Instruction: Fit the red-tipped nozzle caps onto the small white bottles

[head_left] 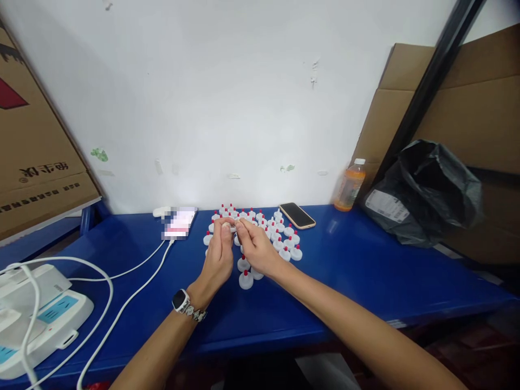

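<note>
Both my hands meet over the middle of a blue table, closed around one small white piece (233, 228) that looks like a white plastic bottle cap. My left hand (220, 246), with a watch (181, 300) on its wrist, grips it from the left. From the right, the fingers of my right hand (255, 244) pinch at the same cap, and they hide most of it. Around and below the hands stand many white bottle caps with red tips (246, 279). A few, such as a cap (278, 213) at the back, show no red tip.
A dark phone (298, 215) and an orange drink bottle (350, 185) stand at the back right, beside a black plastic bag (422, 189). On the left lie a lit phone (179, 223), white cables (134, 295) and a power strip (65, 314). Cardboard boxes (40, 135) flank the table (345, 271).
</note>
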Demonstrator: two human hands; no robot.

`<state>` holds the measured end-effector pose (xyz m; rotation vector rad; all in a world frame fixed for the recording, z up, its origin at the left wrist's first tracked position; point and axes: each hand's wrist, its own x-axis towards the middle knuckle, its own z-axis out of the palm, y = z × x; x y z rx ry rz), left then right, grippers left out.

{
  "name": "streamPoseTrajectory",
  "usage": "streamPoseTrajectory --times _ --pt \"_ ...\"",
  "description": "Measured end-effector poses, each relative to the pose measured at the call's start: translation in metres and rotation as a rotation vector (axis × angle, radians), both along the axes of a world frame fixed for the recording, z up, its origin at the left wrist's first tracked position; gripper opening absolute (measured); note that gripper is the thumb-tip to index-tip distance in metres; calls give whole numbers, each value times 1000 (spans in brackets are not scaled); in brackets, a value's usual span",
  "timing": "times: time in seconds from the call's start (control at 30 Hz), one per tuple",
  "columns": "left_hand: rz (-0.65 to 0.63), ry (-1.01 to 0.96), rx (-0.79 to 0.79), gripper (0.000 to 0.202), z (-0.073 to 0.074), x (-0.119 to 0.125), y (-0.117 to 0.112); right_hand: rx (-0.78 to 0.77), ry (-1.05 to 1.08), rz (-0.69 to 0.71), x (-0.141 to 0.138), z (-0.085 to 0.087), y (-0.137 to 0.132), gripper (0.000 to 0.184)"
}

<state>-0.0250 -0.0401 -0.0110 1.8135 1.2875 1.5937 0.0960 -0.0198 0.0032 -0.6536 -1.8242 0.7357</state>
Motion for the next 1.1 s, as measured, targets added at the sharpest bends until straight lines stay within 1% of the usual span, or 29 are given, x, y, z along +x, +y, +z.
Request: streamPoseTrajectory --times 0.07,0.13,0.2,0.3,0.37,0.4,0.47,0.53,0.6,0.67,0.8,0.9,0.97,1.0,1.1 --pt "-31 28 -12 41 2 -2 0 0 -25 -17 5 2 0 35" --pt "-87 109 -61 43 8 -6 2 -1 -87 -51 15 7 5 36" --pt "-115 212 -112 46 17 -9 10 8 -166 -136 33 14 17 39" --pt "-43 277 -64 46 30 -8 29 67 -294 -355 67 25 47 36" --pt "-45 331 -17 42 35 -2 45 64 -427 -500 89 29 72 31" --pt "-46 359 0 41 35 2 52 48 -520 -544 97 31 84 30" --pt "-54 402 42 41 33 10 63 6 -707 -581 108 32 106 27" --pt "-56 429 67 40 27 15 69 -21 -893 -582 111 31 123 27" --pt "-51 442 73 40 22 16 70 -42 -1020 -557 107 29 138 24" --pt "-47 458 82 39 18 14 68 -69 -1074 -519 101 27 149 19" --pt "-50 488 99 38 15 5 63 -145 -1085 -431 92 24 164 16" --pt "-46 485 91 37 15 2 59 -161 -1034 -426 94 22 160 25" --pt "-41 479 91 37 16 2 57 -138 -998 -457 99 20 152 32" --pt "-38 475 90 36 16 2 56 -124 -983 -461 101 19 147 33" --pt "-35 473 86 35 16 0 55 -100 -922 -412 105 17 131 22"
